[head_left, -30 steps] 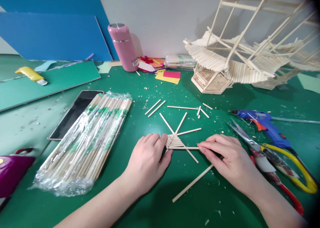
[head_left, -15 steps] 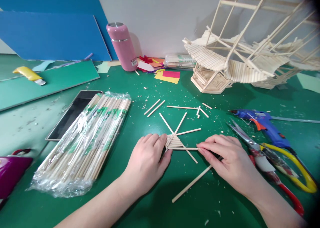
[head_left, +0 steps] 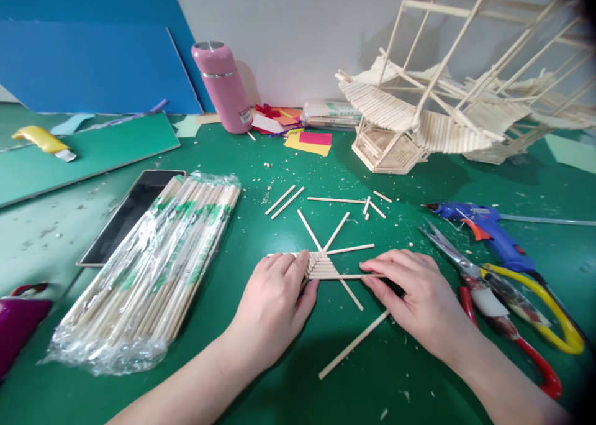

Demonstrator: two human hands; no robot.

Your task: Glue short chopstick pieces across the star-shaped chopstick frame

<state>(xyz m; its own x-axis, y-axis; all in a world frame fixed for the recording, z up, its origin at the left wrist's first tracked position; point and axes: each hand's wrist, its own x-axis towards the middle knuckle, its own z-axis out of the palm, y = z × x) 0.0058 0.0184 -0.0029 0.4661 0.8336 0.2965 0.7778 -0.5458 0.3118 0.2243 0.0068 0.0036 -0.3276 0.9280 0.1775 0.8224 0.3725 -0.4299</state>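
Between my hands lies a small frame of wooden sticks (head_left: 321, 265), its spokes fanning out from a joint, with short sticks laid side by side across one wedge. My left hand (head_left: 274, 294) grips the frame's left side with thumb and fingers, covering part of it. In my right hand (head_left: 414, 288), thumb and fingertips pinch the right end of a thin wooden stick (head_left: 347, 277). That stick lies along the near edge of the filled wedge, across a spoke. Below my right hand, a loose stick (head_left: 354, 344) rests slantwise on the green table.
At right lie a blue glue gun (head_left: 484, 226), scissors (head_left: 470, 269) and a yellow-handled tool (head_left: 563, 325). A wrapped stick bundle (head_left: 153, 269) overlaps a phone (head_left: 125, 220) at left. Behind stand a pink flask (head_left: 223, 89) and a stick-built model (head_left: 419, 114). Cut sticks (head_left: 335, 199) lie beyond the frame.
My right thumb and fingertips have opened slightly and shifted left along the stick, whose end now shows past them. The stick sits closer against the wedge. The view has shifted slightly.
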